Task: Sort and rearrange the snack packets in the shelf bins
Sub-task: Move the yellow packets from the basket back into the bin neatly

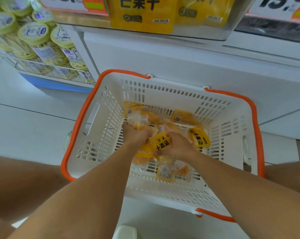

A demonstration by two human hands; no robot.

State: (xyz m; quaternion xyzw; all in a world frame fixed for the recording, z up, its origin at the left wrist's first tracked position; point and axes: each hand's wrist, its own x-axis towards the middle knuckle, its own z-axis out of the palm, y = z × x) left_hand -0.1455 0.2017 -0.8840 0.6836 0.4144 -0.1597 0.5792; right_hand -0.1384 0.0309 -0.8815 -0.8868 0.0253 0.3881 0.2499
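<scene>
1. While both forearms reach down into the white slotted plastic basket with orange rim and handles, the left hand has its fingers curled around a clear-fronted yellow snack packet.
2. Right hand grips a yellow printed snack packet, thumb pinching its edge.
3. More yellow packets lie loose on the basket floor, near both hands.
4. Larger yellow pouches hang on the shelf above.

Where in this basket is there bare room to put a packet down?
Bare floor of the white basket runs along its left wall, and along the near wall below the clear packet. The middle is crowded: yellow mango packets heap under the left hand and right hand.
</scene>
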